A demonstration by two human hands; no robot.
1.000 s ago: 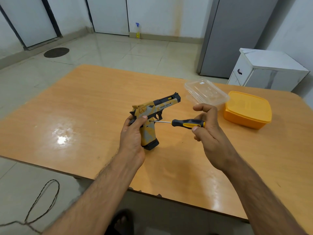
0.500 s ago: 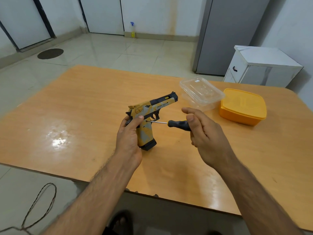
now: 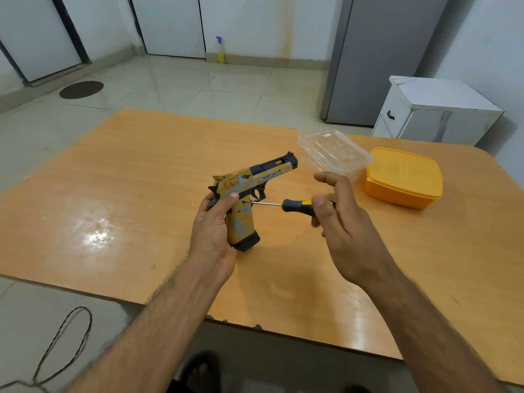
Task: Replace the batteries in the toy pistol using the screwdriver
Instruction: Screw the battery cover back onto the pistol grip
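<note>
Yellow-and-grey toy pistol (image 3: 249, 199) stays upright at frame centre, its grip wrapped by the left hand (image 3: 214, 225). Since a second ago the right hand (image 3: 340, 214) has re-gripped the screwdriver (image 3: 292, 206): its fingers (image 3: 319, 201) pinch the handle again after loosening, tip on the grip screw. I judge the unscrewing is mid-way, above the counter (image 3: 127, 194).

One head-worn wide-angle view looks forward and down over an orange-brown table (image 3: 141, 194) from its near edge. Both forearms enter from the bottom of the frame; the hands sit close, at centre. Tiled floor, white doors and a grey cabinet (image 3: 377, 58) fill the upper frame.
</note>
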